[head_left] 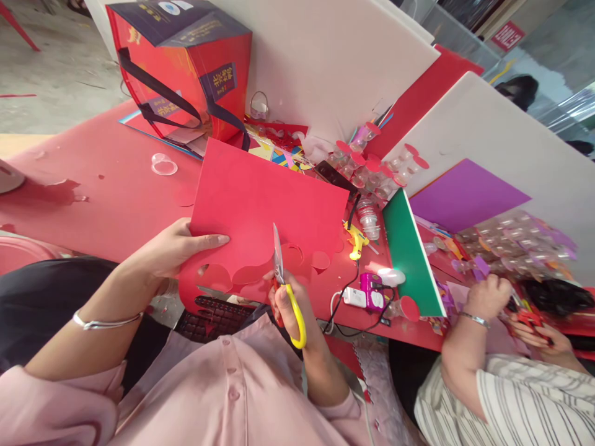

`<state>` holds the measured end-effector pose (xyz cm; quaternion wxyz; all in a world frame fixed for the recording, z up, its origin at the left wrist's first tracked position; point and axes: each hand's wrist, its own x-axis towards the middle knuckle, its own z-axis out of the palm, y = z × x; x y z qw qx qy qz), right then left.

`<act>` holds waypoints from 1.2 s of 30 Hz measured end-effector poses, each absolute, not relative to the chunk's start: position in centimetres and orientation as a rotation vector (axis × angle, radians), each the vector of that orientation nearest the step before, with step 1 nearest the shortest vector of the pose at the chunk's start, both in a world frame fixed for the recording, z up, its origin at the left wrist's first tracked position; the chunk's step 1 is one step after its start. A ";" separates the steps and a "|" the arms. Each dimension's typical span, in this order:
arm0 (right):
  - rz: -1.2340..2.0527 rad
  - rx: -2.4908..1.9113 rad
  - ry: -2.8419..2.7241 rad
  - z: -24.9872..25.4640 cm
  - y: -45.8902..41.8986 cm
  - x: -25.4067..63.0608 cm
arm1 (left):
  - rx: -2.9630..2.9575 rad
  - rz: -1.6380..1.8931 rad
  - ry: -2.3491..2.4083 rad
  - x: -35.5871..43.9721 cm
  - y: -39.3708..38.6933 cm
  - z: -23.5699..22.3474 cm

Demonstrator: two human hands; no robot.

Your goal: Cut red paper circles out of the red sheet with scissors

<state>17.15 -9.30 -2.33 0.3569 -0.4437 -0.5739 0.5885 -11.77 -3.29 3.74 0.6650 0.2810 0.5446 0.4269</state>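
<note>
My left hand (174, 248) grips the left edge of a large red foam sheet (260, 204), thumb lying on top, and holds it up over the red table (106, 198). My right hand (290, 303) is closed around scissors (280, 263) with yellow and red handles. The blades point up into the lower edge of the sheet. Round cut-outs and curved scraps show along that lower edge. A silver bangle sits on my left wrist.
A red gift bag (186, 68) with dark straps stands at the back. Small clear cups with red lids (372, 167), a yellow glue gun (356, 238), green (409, 254) and purple (465, 195) sheets lie to the right. A co-worker's hands (488, 297) work at the right.
</note>
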 end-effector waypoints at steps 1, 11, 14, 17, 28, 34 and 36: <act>1.515 -1.153 -1.488 -2.3 -9.3 17.1 | 0.627 0.960 1.233 -11.7 -3.3 3.9; 1.523 -1.166 -1.553 -1.6 -9.4 17.4 | 0.598 0.914 1.249 -12.2 -2.7 4.0; 1.523 -1.164 -1.566 -1.6 -9.3 17.5 | 0.610 0.917 1.234 -12.4 -2.6 3.9; 1.525 -1.161 -1.573 -1.7 -9.3 17.5 | 0.616 0.914 1.210 -12.5 -2.5 3.9; 1.523 -1.171 -1.565 -1.8 -9.6 17.5 | 0.647 0.908 1.183 -12.6 -2.5 4.1; 1.556 -1.167 -1.499 -2.4 -9.7 17.4 | 0.760 0.880 1.188 -13.1 -1.3 3.8; 1.569 -1.143 -1.404 -3.0 -9.7 16.9 | 0.859 0.960 1.205 -12.9 -0.8 4.1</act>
